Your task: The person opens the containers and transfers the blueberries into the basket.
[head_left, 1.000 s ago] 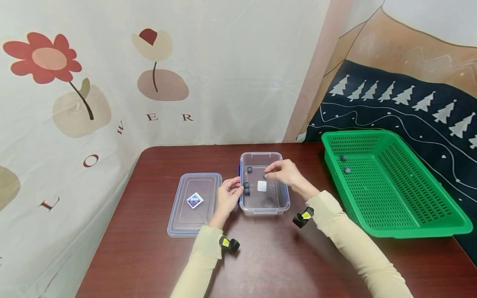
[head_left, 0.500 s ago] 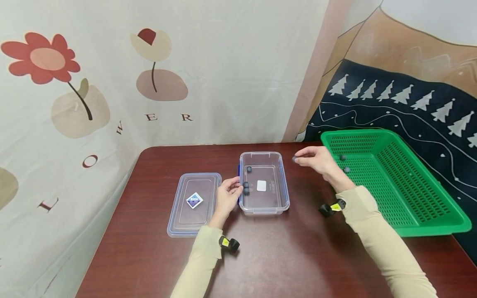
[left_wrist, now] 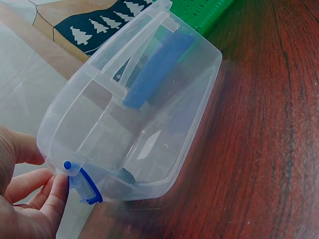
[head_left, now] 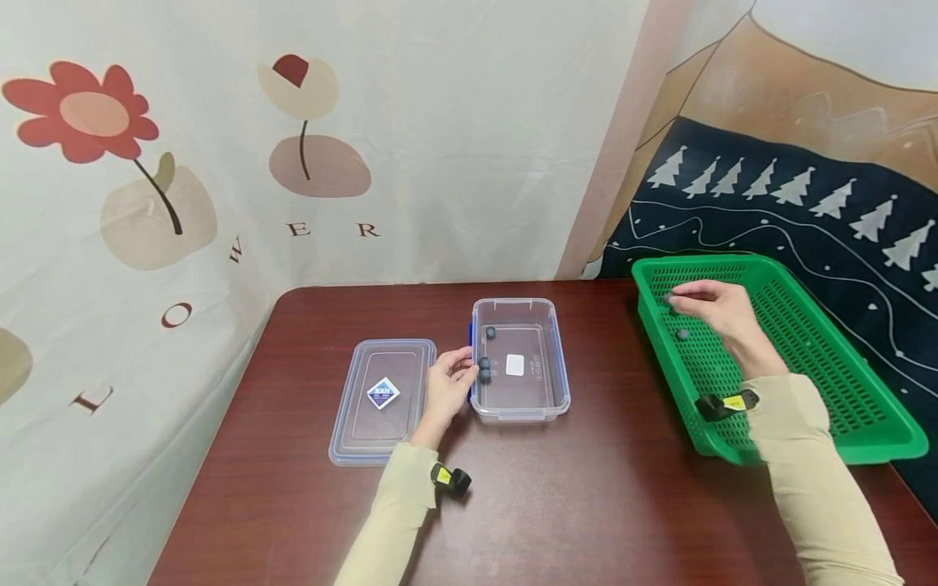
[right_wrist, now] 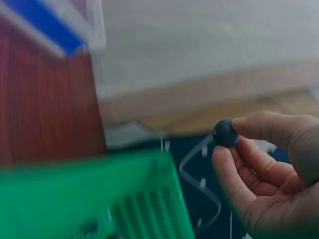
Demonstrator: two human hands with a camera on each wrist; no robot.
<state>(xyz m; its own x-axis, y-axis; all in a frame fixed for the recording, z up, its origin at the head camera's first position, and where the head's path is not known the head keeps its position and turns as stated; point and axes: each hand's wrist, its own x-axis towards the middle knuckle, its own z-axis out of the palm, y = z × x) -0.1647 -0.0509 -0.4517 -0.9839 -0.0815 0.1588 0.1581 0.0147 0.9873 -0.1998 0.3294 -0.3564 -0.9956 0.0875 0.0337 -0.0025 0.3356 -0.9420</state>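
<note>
Between the thumb and fingertips of my right hand [head_left: 721,313] is a dark blueberry [right_wrist: 226,133], held over the far left part of the green basket [head_left: 780,439]. Below it in the basket lies another blueberry [head_left: 683,334]; one more beside it is mostly covered by the hand. My left hand [head_left: 449,387] grips the left side of the clear plastic box [head_left: 545,391], its fingers at a blue latch [left_wrist: 85,185]. Inside the box, along its left wall, are a single blueberry [head_left: 490,333] and two touching ones [head_left: 484,370].
The box's clear lid [head_left: 374,435], with a diamond-shaped label, lies flat to the left of the box. All of this stands on a dark red-brown wooden table [head_left: 528,505]. Printed curtains [head_left: 469,163] hang behind the table.
My right hand has lifted a blueberry out of the plastic box and carried it right, over the green basket. The left hand has stayed at the box.
</note>
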